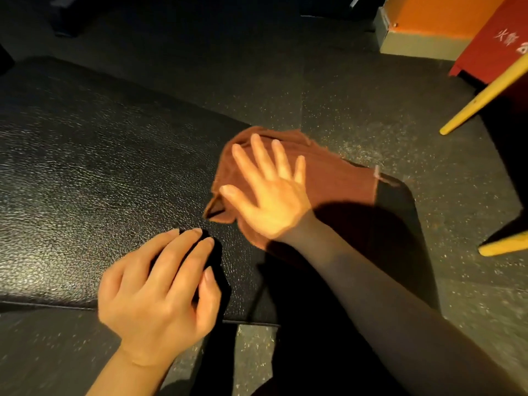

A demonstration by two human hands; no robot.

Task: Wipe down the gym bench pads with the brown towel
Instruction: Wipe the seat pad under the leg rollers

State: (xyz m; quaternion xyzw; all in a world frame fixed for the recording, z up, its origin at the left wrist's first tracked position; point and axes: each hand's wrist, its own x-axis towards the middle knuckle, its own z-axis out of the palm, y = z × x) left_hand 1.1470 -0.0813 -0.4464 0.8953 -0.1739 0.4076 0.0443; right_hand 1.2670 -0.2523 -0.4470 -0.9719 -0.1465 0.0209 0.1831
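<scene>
A black textured gym bench pad (94,178) stretches from the left across the middle of the head view. The brown towel (340,184) lies spread and rumpled on the pad's right end, one corner folded up at its left. My right hand (268,192) presses flat on the towel with fingers straight and spread. My left hand (160,287) hovers over or rests on the pad's near edge, left of the towel, fingers loosely curled and holding nothing.
Dark speckled rubber floor (357,110) surrounds the bench. Yellow bars (485,95) of some equipment slant in at the right, one lower down (505,245). A red sign (494,38) and an orange wall (437,12) stand at the top right.
</scene>
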